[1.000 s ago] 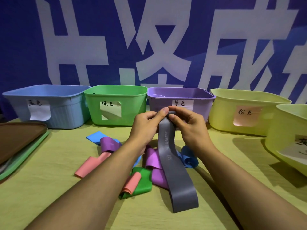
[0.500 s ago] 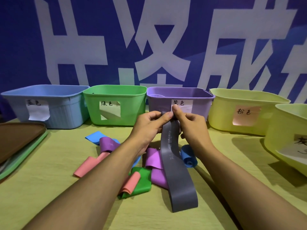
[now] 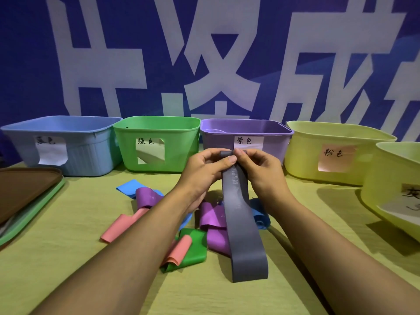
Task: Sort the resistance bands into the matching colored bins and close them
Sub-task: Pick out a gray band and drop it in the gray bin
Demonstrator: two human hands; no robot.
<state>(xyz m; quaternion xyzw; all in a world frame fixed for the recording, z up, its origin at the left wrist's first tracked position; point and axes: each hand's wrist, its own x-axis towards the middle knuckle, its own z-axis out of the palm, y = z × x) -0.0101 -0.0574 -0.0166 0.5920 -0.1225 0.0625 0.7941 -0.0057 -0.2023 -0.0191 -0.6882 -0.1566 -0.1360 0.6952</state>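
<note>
My left hand [image 3: 205, 172] and my right hand [image 3: 261, 173] both pinch the far end of a grey band [image 3: 244, 235], which is rolled into a small tight roll between the fingertips. The rest of the band trails flat toward me over the table. Beneath it lies a pile of loose bands: purple [image 3: 147, 196], purple [image 3: 212, 218], blue [image 3: 129, 186], blue [image 3: 261, 215], pink [image 3: 120, 227], pink [image 3: 179, 250] and green [image 3: 195, 248]. Behind stand a blue bin [image 3: 91, 155], a green bin [image 3: 179, 146], a purple bin [image 3: 272, 144] and a yellow bin with a pink label [image 3: 302, 153].
Another yellow bin [image 3: 386, 178], with a grey label, sits at the right edge, nearer to me. Stacked lids, brown over green [image 3: 27, 192], lie at the left edge. A blue banner with white characters rises behind the bins.
Both hands have kept rolling the grey band's far end, so the roll has grown slightly and the trailing flat part has shortened a little. The other bands have not moved.
</note>
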